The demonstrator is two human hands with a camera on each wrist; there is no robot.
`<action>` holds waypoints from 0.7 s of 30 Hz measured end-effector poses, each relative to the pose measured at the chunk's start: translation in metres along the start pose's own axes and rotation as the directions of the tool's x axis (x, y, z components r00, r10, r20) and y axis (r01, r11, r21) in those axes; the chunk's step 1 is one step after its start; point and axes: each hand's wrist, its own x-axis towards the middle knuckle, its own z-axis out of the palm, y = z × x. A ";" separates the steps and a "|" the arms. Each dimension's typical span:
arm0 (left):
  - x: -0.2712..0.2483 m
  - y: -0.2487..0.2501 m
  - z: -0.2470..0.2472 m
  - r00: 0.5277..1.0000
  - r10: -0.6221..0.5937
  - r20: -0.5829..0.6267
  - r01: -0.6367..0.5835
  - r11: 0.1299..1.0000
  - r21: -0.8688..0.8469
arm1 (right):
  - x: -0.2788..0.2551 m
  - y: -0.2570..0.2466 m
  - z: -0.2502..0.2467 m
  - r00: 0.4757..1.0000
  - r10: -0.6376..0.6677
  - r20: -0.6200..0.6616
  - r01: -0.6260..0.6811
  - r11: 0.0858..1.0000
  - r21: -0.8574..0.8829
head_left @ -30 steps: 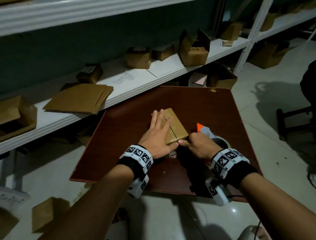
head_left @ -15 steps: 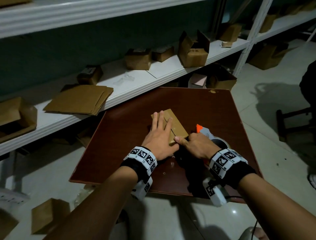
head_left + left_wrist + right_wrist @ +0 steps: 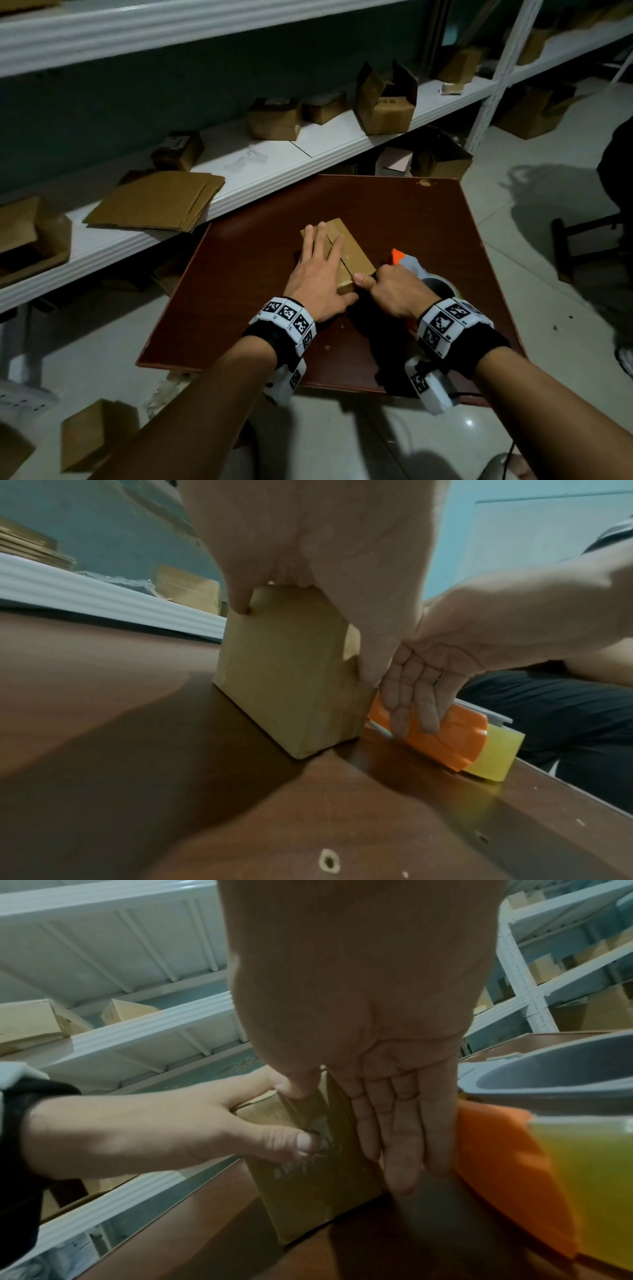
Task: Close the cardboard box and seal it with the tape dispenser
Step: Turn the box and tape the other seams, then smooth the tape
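Observation:
A small brown cardboard box stands on the dark red table with its top flaps down and a seam along the middle. My left hand lies flat on the left flap, fingers straight, with the thumb against the near end. My right hand is at the box's near right corner: its thumb presses the top edge and its straight fingers run down the right side. The orange and grey tape dispenser lies on the table just right of the box, untouched, its yellowish tape roll showing.
White shelving runs behind the table with several cardboard boxes and a stack of flat cardboard. More boxes sit on the floor at lower left. A dark stool stands on the floor to the right.
Almost nothing has moved. My right thumb has crept slightly left along the box's near top edge, and both hands stay pressed on the box.

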 end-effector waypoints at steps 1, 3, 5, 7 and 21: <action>0.000 0.000 0.000 1.000 0.000 0.007 0.000 1.000 0.004 | 0.000 0.000 0.000 1.000 -0.005 0.007 0.005 1.000 0.001; 0.000 0.000 0.000 1.000 0.001 0.010 -0.001 1.000 0.004 | -0.002 -0.001 -0.001 1.000 -0.013 0.009 0.013 1.000 0.003; 0.000 -0.001 -0.001 1.000 0.007 0.009 -0.007 1.000 -0.001 | -0.005 -0.002 -0.002 1.000 -0.005 0.018 0.005 1.000 -0.006; 0.000 -0.002 -0.001 1.000 0.012 0.012 -0.012 1.000 -0.004 | -0.006 -0.003 -0.002 1.000 0.015 0.019 -0.015 1.000 0.009; -0.008 0.009 -0.041 0.972 -0.083 0.220 0.040 0.981 0.190 | 0.001 0.001 -0.037 0.963 0.234 -0.130 -0.215 0.965 0.148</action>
